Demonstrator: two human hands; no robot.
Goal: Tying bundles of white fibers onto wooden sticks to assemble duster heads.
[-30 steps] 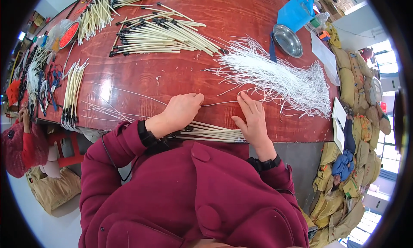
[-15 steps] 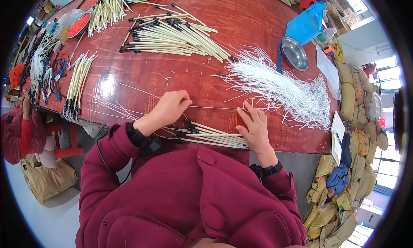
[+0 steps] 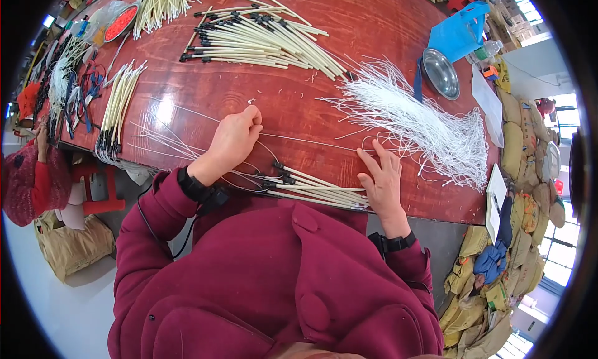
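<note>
A thin white string [image 3: 308, 140] runs nearly straight btwn the person's hands, just above or on the red table [image 3: 293, 103]; can't tell which. The L hand [image 3: 232, 141] has its fingers curled, thumb & forefinger pinching the string. The R hand [image 3: 385, 175] is palm-down w/ fingers & thumb spread, forefinger tip at the string; can't tell how hard it presses. Near the table's front edge, btwn the hands, lies a small bunch of pale sticks [image 3: 321, 191] w/ black ends.

Just beyond the R hand: a big heap of loose white strings [image 3: 417, 122]. Behind it sits a round steel bowl [image 3: 441, 73], tilted, shiny inside showing, next to a blue jug [image 3: 460, 32]; jug's contents hidden. A clear bottle [image 3: 492, 48] is near the jug.

Farther back, a pile of black-ended sticks [image 3: 255, 42]; on the L, an upright-looking bunch of sticks [image 3: 124, 97], lying flat or leaning, can't tell. Far L, a metal dish [image 3: 129, 28] holds lots of red bits [image 3: 119, 22], w/ a plastic bag [image 3: 98, 30] beside it.

R of the table: stacked tan sacks [image 3: 514, 150], contents hidden. L floor: brown bag [image 3: 75, 244], insides n/a to view.
</note>
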